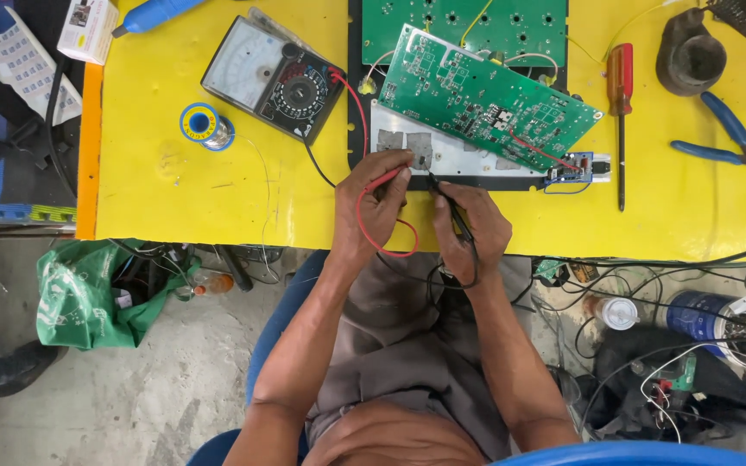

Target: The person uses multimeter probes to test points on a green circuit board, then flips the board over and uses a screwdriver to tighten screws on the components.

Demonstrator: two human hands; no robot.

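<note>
Hands meet at the near edge of the yellow surface (pixel 218 198). The left hand (pixel 373 203) has its grip clenched around the slim red test probe (pixel 388 179), whose red lead (pixel 364 226) loops below the fingers. The right hand (pixel 470 229) is grasping the slim black test probe (pixel 449 207), its tip pointing up and left toward the grey metal plate (pixel 442 155). Both probe tips sit at the near edge of that plate, close to each other; whether they touch it cannot be told. Tilted over the plate lies a long green printed circuit board (pixel 485 95), with a second green board (pixel 477 22) behind it at the far edge. Left of the boards rests a black and grey analog multimeter (pixel 274 78), its leads running toward the hands. Just beside the meter, toward the left edge, stands a blue spool of solder wire (pixel 203 123). Right of the boards lie a red-handled screwdriver (pixel 621 103) and, near the right edge, blue-handled pliers (pixel 723 129).
</note>
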